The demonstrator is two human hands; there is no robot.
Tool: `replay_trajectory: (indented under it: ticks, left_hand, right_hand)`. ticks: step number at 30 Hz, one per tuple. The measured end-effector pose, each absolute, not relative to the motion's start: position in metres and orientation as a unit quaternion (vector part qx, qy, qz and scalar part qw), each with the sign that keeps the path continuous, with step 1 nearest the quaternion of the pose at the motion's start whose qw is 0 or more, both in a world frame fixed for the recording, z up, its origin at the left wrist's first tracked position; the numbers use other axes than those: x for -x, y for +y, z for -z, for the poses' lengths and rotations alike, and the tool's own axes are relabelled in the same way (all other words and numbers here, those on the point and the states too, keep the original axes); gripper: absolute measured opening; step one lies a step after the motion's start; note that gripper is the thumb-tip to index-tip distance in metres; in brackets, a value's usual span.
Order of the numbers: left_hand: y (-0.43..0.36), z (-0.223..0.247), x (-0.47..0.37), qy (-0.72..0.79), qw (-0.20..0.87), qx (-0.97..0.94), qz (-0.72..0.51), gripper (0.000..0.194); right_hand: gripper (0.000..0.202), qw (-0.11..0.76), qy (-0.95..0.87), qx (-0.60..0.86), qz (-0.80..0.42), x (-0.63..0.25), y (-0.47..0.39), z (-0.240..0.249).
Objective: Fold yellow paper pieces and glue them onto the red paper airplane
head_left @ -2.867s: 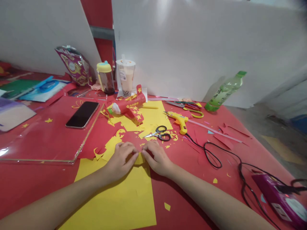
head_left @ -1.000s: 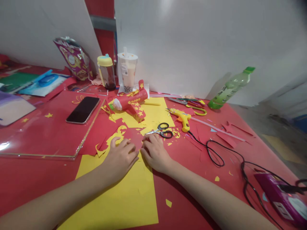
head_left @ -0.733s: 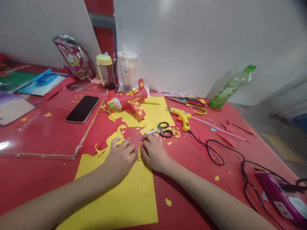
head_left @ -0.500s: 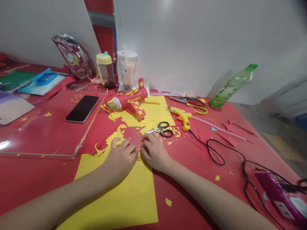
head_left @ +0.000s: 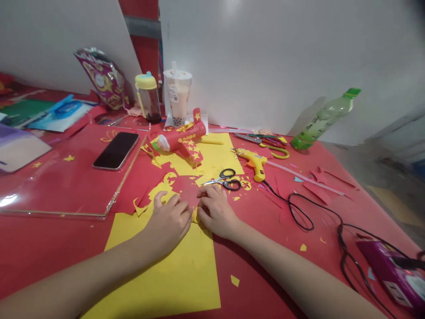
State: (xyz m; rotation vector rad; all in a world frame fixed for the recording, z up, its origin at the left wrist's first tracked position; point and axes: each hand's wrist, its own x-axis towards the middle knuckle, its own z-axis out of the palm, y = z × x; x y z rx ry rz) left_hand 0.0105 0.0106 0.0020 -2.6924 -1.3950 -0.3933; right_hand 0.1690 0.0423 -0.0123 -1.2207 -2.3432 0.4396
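Between my two hands is a small yellow paper piece (head_left: 195, 215), mostly covered by fingers. My left hand (head_left: 171, 221) has its fingers curled at the piece's left side, over a large yellow sheet (head_left: 166, 283). From the right, my right hand (head_left: 217, 212) pinches the same piece with bent fingers. Small scissors (head_left: 222, 180) with black handles lie just beyond my right hand. Behind them rests a red paper model plane (head_left: 182, 136) with yellow stars, on another yellow sheet (head_left: 217, 155). Yellow scraps (head_left: 159, 190) lie beyond my left hand.
A yellow glue gun (head_left: 254, 161) lies right of the scissors, its black cord running to a purple power strip (head_left: 390, 270). A phone (head_left: 116, 150) lies at left. A drink cup (head_left: 177, 95), a yellow-lidded bottle (head_left: 148, 97) and a green bottle (head_left: 323, 118) stand behind.
The view has shifted slightly, so things appear a little further right. Slightly more of the yellow piece shows between my hands, which sit marginally further apart.
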Motion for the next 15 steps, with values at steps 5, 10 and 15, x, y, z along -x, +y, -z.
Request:
replay_trajectory:
  ticks: [5,10,15]
  left_hand:
    - [0.0097,-0.0046,-0.0108,-0.454,0.035,0.880,0.138,0.023]
    - [0.0085,-0.0043,-0.0113,-0.454,0.045,0.878,0.145,0.022]
    - [0.0091,-0.0041,-0.0119,-0.455,0.053,0.878,0.140,0.021]
  right_hand:
    - [0.014,0.246,-0.850,0.434,-0.167,-0.1707,0.0413,0.0128]
    - [0.015,0.248,-0.856,0.417,-0.179,-0.1712,0.0430,0.0135]
    - [0.015,0.248,-0.855,0.419,-0.176,-0.1706,0.0437,0.0127]
